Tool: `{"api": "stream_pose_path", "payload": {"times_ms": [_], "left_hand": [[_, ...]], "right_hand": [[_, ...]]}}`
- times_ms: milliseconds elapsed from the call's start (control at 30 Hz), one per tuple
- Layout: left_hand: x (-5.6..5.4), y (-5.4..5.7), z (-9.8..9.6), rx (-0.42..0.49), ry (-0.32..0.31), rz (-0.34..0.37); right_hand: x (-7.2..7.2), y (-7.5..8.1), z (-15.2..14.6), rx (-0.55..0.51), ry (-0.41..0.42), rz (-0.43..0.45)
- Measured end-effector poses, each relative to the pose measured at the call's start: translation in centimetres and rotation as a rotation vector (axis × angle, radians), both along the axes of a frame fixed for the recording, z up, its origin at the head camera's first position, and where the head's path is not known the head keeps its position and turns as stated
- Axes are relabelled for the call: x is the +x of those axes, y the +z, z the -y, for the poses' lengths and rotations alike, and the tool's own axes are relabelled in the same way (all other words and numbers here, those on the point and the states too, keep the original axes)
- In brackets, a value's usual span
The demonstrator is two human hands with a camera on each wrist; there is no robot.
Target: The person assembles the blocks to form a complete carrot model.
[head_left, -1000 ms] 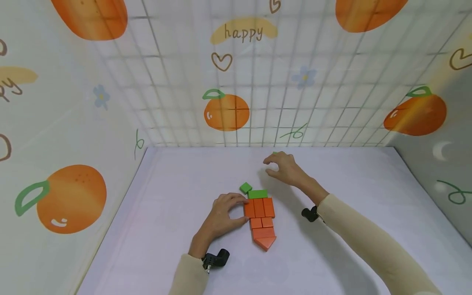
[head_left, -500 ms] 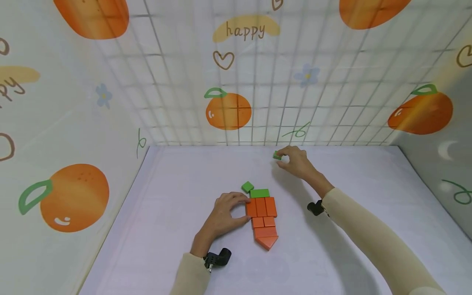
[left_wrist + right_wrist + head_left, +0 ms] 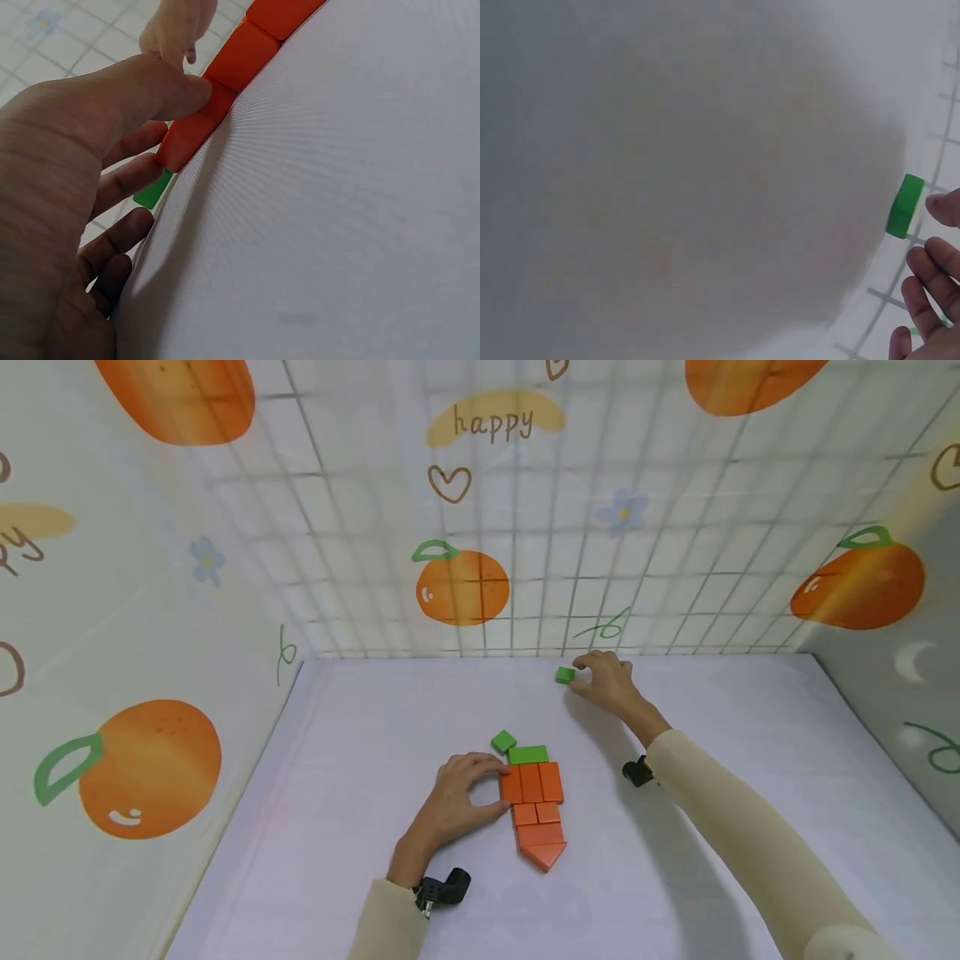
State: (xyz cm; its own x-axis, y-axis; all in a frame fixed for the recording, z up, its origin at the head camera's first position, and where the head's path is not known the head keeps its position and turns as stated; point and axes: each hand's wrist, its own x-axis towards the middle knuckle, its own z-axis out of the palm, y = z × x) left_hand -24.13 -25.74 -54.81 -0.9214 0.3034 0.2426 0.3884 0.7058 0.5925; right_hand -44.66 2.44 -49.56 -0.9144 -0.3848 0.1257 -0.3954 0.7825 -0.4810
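My left hand (image 3: 453,795) pinches the leftmost orange rectangular block (image 3: 512,784), index finger at its far edge and thumb at its near edge. The same orange block (image 3: 196,127) shows between thumb and fingers in the left wrist view. It lies in a carrot-like layout with further orange blocks (image 3: 537,813), a pointed orange block (image 3: 545,857) at the near end and a green rectangular block (image 3: 528,754) on top. My right hand (image 3: 609,683) is at the back, thumb and index finger apart, just right of a small green block (image 3: 565,675). That green block (image 3: 905,206) lies outside the fingers.
Another small green block (image 3: 503,742), turned cornerwise, lies at the upper left of the layout. Everything rests on a white table (image 3: 360,743). A printed curtain (image 3: 360,527) with oranges and grid lines closes off the back.
My right hand has moved back and slightly right past the far green block, which it covered earlier and which now shows fully. My left hand has stayed in place.
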Motion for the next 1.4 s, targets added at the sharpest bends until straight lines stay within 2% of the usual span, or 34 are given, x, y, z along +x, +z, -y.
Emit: {"api": "stream_pose_path", "payload": {"times_ms": [100, 300, 633, 933, 1200, 1400], "left_hand": [[0.0, 0.1, -0.1, 0.011, -0.006, -0.010], [0.1, 0.2, 0.0, 0.005, -0.002, 0.014], [0.3, 0.2, -0.1, 0.008, 0.007, 0.019], [0.4, 0.2, 0.0, 0.006, 0.008, 0.000], [0.4, 0.0, 0.0, -0.005, -0.006, -0.031], [0.3, 0.2, -0.1, 0.020, -0.002, -0.006]], "right_hand": [[-0.3, 0.0, 0.1, 0.027, -0.017, 0.021], [-0.9, -0.3, 0.6, 0.059, -0.036, 0.048], [-1.4, -0.9, 1.0, 0.061, -0.034, 0.040], [-0.6, -0.5, 0.5, 0.005, -0.002, -0.034], [1.2, 0.6, 0.0, -0.061, 0.039, -0.079], [2.5, 1.1, -0.3, -0.080, 0.050, -0.090]]}}
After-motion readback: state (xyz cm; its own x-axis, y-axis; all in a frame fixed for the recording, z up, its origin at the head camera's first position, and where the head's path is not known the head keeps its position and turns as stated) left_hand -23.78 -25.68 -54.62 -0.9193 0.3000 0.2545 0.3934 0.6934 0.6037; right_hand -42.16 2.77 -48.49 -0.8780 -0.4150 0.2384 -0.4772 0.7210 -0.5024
